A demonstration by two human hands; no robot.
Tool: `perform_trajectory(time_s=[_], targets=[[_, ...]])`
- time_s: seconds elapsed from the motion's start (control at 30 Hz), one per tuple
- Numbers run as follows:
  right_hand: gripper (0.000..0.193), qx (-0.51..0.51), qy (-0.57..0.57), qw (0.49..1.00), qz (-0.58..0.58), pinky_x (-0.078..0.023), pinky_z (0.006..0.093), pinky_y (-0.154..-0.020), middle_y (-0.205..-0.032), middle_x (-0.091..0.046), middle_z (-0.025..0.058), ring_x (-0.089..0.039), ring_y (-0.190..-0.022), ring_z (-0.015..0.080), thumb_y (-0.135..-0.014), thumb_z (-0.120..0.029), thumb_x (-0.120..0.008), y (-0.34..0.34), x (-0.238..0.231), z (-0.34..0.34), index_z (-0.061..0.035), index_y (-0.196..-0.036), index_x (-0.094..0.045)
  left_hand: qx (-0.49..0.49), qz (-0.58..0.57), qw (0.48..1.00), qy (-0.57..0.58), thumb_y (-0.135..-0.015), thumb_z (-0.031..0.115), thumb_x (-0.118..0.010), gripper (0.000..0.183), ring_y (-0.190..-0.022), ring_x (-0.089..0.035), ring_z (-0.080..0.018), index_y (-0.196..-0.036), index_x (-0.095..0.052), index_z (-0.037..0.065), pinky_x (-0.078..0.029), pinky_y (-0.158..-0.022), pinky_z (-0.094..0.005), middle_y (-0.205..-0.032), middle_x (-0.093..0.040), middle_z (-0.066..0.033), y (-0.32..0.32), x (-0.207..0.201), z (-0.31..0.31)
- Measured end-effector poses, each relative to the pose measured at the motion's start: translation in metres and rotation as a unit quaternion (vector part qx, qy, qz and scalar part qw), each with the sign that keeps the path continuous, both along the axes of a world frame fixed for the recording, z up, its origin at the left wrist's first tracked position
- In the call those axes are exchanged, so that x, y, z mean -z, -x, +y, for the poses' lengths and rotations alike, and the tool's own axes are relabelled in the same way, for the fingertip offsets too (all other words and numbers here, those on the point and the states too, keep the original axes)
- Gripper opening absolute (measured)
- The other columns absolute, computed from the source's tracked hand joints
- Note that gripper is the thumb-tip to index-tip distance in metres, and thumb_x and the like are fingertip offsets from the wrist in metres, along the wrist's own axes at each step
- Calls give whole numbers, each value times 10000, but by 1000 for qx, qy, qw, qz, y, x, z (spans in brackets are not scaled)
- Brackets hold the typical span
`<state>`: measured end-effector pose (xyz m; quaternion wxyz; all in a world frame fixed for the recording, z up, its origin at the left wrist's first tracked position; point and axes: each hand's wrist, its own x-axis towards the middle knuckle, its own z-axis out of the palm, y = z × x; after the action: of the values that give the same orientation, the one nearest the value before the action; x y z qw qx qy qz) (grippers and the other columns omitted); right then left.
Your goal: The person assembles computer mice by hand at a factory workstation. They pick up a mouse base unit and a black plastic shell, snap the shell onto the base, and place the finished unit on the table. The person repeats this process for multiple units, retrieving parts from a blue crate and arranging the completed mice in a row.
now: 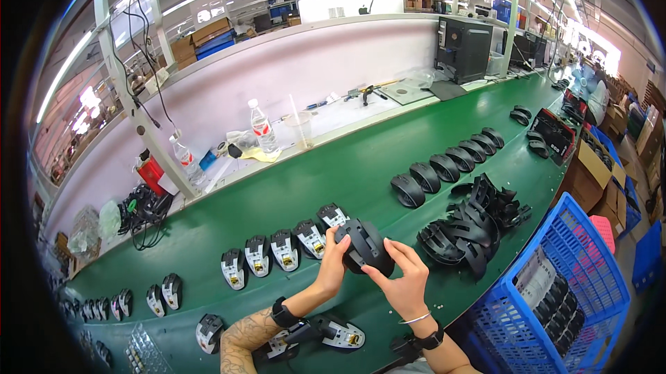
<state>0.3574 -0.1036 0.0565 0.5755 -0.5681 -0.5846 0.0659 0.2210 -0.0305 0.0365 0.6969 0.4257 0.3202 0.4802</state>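
A black computer mouse (369,242) is held up over the green bench between my two hands. My left hand (332,266) grips its left side, thumb and fingers closed on the edge. On the other side, my right hand (405,278) pinches it with the thumb at the lower edge and the fingers at the upper right. Behind my left hand stands a row of open mouse bases (284,249) with their inner parts showing. More open bases (342,333) lie under my forearms. A pile of black mouse shells (461,232) lies right of my right hand.
A row of closed black mice (444,167) stands on the green bench (368,155) beyond the pile. At the lower right is a blue plastic basket (555,235) with black parts inside. Water bottles (261,128) stand on the back ledge, and cardboard boxes (588,173) lie far right.
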Motion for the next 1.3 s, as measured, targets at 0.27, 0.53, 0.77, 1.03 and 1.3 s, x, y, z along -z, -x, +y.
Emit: perform_trajectory(time_s=[0.27,0.53,0.77,1.03,1.3], targets=[[574,-7,22,999,-22,-510,346,-796,-1105,-610,144,-597,-970,280,-635,-192,-841,-3,2,-1,-16,-1141,-634,29,2,998,-48,-978,213,-473,352,-1040,-512,-135,-1264,-317,81,-417,-899,-264,-1121,-504,-74,-11,6,-8],[498,-84,69,981,160,-497,355,-876,-1173,-585,142,-608,-991,250,-830,-246,-703,-10,17,0,6,-1232,-553,-28,-55,993,-99,-941,86,-544,362,-1053,-522,-136,-1248,-356,45,-437,-910,-296,-1138,-533,-69,-13,5,-9],[317,-279,172,787,523,-501,331,-821,-1021,-632,61,-600,-919,153,-949,-306,-552,-19,57,13,-7,-1050,-591,-55,-23,990,-128,-934,67,-548,381,-1057,-535,-152,-1257,-348,44,-456,-907,-310,-1142,-543,-69,-16,0,-11],[244,-248,118,854,442,-482,254,-727,-852,-638,21,-581,-760,99,-919,-273,-614,-28,60,20,-33,-881,-597,-24,-108,986,126,-923,223,-545,219,-910,-617,-149,-1056,-558,50,-501,-804,-324,-967,-631,-40,-13,-20,9],[347,-193,171,815,519,-491,248,-650,-811,-647,58,-599,-692,112,-933,-333,-580,-38,45,22,1,-846,-614,42,6,984,173,-942,370,-466,368,-963,-610,-206,-1096,-565,50,-472,-869,-400,-1065,-633,-76,-25,-34,27]])
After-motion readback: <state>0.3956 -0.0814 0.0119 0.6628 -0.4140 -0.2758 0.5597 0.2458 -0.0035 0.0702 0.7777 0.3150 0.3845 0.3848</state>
